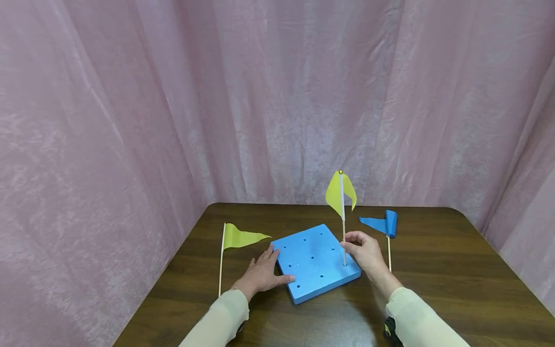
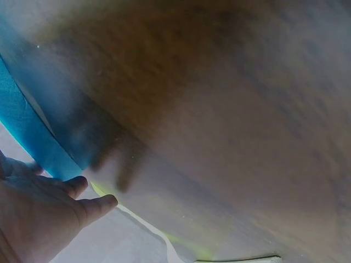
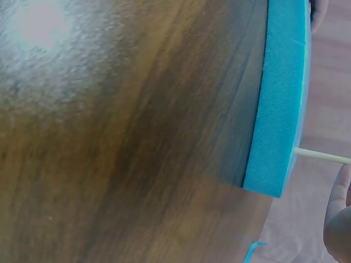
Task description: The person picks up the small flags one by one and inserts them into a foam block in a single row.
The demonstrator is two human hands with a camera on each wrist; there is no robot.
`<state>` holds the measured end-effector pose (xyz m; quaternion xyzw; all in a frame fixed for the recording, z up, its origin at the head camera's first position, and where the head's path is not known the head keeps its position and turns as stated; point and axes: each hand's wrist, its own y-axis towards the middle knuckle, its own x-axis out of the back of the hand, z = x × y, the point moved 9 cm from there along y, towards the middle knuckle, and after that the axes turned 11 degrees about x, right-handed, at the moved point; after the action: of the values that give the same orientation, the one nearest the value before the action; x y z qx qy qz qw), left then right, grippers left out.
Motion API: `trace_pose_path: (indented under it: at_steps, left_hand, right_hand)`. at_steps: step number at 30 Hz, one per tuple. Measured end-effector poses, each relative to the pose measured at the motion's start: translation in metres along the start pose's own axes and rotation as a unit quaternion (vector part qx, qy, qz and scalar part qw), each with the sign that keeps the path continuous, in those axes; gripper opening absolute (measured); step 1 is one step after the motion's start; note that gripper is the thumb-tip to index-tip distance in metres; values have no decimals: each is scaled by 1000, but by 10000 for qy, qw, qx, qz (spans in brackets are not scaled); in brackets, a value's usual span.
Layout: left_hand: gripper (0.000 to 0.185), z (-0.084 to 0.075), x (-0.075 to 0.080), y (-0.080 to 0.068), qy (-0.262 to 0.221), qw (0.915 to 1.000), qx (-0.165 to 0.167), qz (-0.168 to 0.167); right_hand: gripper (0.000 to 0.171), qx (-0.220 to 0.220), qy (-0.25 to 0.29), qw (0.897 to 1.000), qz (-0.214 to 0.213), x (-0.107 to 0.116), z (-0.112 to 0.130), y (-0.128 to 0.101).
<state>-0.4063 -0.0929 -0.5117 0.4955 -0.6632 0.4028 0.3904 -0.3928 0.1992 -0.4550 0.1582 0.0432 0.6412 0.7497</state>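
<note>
Pink curtain [image 1: 277, 96] all around me, dark wood table [image 1: 433, 289] below. From the head view, my left hand [image 1: 262, 273] lies flat with straight fingers, pressing the near left edge of the blue foam block [image 1: 314, 262], thumb against its side. My right hand [image 1: 366, 251] pinches the stick of a yellow flag [image 1: 340, 193], which stands upright in a hole near the block's right edge. A second yellow flag [image 1: 238, 237] lies on the table just left of the block, a blue flag [image 1: 383, 223] lies to the right, behind my right hand.

Left wrist view now: blurry, but my left hand [image 2: 38, 213] shows at the bottom left, fingers extended, beside the block's [image 2: 33, 137] blue edge; a pale yellow strip of the lying flag [image 2: 159, 233] runs along the table [image 2: 247, 98].

Right wrist view: the block's [image 3: 277, 109] side stands out against the table [image 3: 109, 137], the stick [image 3: 323, 157] pokes out from it, and one of my right fingertips [image 3: 340, 192] sits just beside that stick. A sliver of the blue flag [image 3: 253, 249] peeks in at the bottom.
</note>
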Motion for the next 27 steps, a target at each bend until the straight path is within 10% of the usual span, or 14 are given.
trace_pose_path:
  at_steps: [27]
  left_hand:
    - [109, -2, 2, -2, 16, 10000, 63, 71]
  right_hand:
    - [23, 98, -361, 9990, 260, -1, -9, -6]
